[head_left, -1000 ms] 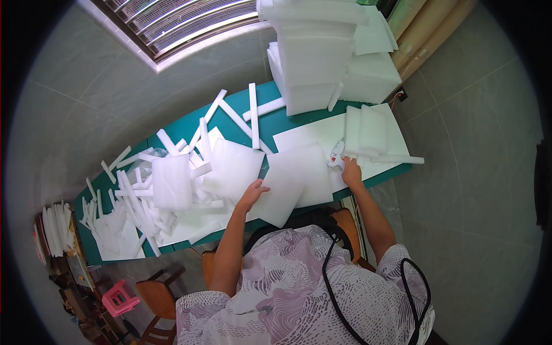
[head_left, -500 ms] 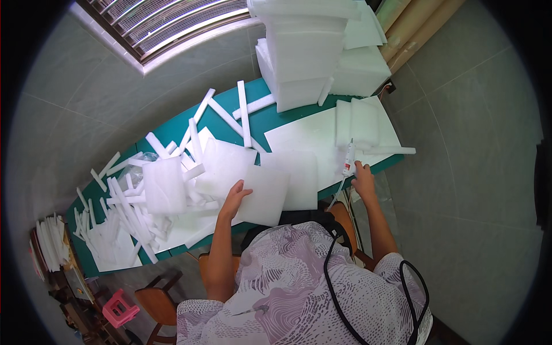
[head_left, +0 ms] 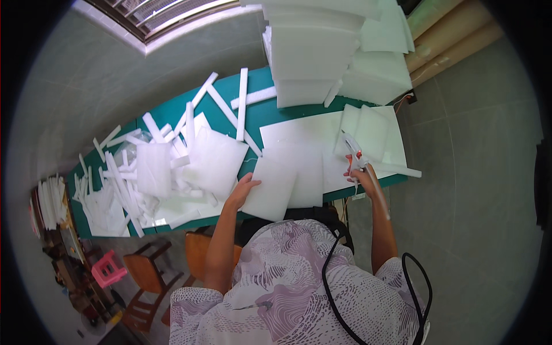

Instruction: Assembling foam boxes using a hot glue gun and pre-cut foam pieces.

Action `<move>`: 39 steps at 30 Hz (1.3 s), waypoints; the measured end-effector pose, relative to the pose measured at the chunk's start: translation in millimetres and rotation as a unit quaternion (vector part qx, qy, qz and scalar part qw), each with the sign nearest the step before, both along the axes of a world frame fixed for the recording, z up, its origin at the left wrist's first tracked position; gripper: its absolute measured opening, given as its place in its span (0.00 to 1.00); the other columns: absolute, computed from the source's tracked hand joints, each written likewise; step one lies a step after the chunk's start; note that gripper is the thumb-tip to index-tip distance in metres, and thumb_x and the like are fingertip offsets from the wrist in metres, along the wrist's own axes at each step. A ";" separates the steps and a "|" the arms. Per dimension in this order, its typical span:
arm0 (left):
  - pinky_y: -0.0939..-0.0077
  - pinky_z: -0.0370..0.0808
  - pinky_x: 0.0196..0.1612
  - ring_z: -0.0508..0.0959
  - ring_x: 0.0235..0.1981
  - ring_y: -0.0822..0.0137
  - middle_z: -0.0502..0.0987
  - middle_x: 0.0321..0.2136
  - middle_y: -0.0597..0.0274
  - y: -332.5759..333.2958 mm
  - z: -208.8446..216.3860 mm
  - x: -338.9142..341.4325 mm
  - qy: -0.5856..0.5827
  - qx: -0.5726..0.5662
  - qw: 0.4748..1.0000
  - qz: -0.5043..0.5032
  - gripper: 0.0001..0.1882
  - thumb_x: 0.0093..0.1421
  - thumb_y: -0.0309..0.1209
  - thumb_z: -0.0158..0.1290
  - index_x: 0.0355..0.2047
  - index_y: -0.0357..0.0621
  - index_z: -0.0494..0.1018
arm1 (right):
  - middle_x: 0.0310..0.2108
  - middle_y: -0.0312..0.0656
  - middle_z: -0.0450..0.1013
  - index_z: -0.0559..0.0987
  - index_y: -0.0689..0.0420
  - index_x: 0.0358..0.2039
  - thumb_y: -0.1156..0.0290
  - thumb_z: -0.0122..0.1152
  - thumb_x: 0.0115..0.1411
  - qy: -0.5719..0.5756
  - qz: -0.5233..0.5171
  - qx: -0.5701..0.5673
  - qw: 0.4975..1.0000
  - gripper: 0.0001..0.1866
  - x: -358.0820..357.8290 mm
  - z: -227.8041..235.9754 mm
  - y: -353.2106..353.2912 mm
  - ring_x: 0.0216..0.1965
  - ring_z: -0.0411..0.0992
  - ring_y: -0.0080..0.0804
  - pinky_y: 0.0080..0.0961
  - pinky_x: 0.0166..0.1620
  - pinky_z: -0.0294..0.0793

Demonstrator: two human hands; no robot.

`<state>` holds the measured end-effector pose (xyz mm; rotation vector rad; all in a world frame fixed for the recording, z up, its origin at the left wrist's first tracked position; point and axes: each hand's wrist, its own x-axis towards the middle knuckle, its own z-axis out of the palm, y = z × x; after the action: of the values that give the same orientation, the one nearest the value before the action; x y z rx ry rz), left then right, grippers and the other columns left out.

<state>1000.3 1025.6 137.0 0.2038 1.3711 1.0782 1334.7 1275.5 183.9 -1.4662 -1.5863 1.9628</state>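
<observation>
My left hand (head_left: 242, 191) grips the left edge of a square white foam sheet (head_left: 269, 187), thumb on its top face. The sheet is tilted at the table's front edge and overlaps a second foam sheet (head_left: 309, 178). In my right hand (head_left: 361, 175) is a white hot glue gun (head_left: 353, 145) with a reddish trigger area. Its tip points away from me, to the upper left, and a pale glue stick (head_left: 377, 194) runs back over my forearm. Just beyond the gun lie overlapping foam pieces (head_left: 371, 133).
Loose foam strips (head_left: 118, 184) and more sheets (head_left: 215, 161) crowd the left of the green table (head_left: 233, 86). Tall foam stacks (head_left: 313, 52) rise at the back, beside brown rolls (head_left: 454, 46). Wooden chairs (head_left: 144, 273) and a pink stool (head_left: 108, 269) stand below the left side.
My right hand has closed on the glue gun and lifted it, turning its tip leftward. My left hand still holds the foam sheet, shifted slightly. The head view has turned a little.
</observation>
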 end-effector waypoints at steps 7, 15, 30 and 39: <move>0.75 0.75 0.42 0.77 0.39 0.68 0.76 0.40 0.56 -1.3 22.5 17.2 0.059 -0.003 0.992 0.114 0.16 0.61 0.28 0.52 0.49 0.39 0.67 | 0.31 0.37 0.72 0.75 0.55 0.46 0.68 0.59 0.57 0.013 0.098 -0.122 0.988 0.16 -38.0 13.2 15.0 0.28 0.76 0.27 0.25 0.24 0.78; 0.77 0.75 0.36 0.78 0.33 0.69 0.78 0.35 0.55 -72.5 53.4 15.7 0.209 -0.057 0.945 0.243 0.13 0.63 0.29 0.52 0.46 0.39 0.66 | 0.33 0.37 0.75 0.78 0.59 0.41 0.64 0.62 0.57 0.000 0.242 -0.054 0.969 0.15 -82.3 -30.5 -1.0 0.29 0.73 0.23 0.24 0.31 0.79; 0.74 0.74 0.42 0.76 0.39 0.66 0.76 0.40 0.53 -39.3 27.3 36.6 0.207 -0.081 0.940 0.257 0.20 0.61 0.30 0.53 0.52 0.38 0.65 | 0.34 0.29 0.73 0.78 0.54 0.43 0.60 0.62 0.60 -0.002 0.147 0.072 0.987 0.15 -86.8 -76.9 -3.2 0.31 0.66 0.16 0.18 0.31 0.64; 0.74 0.71 0.50 0.74 0.47 0.66 0.74 0.46 0.56 -43.4 54.6 10.8 0.148 0.015 0.981 0.126 0.22 0.63 0.29 0.50 0.56 0.37 0.63 | 0.29 0.26 0.72 0.79 0.53 0.40 0.62 0.64 0.58 0.030 0.056 0.046 0.997 0.12 -82.5 -60.7 -11.7 0.27 0.64 0.14 0.16 0.30 0.63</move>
<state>1011.0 982.1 191.6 0.2233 1.6815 1.3172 1252.1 1263.8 123.2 -1.2994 -1.7418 1.9442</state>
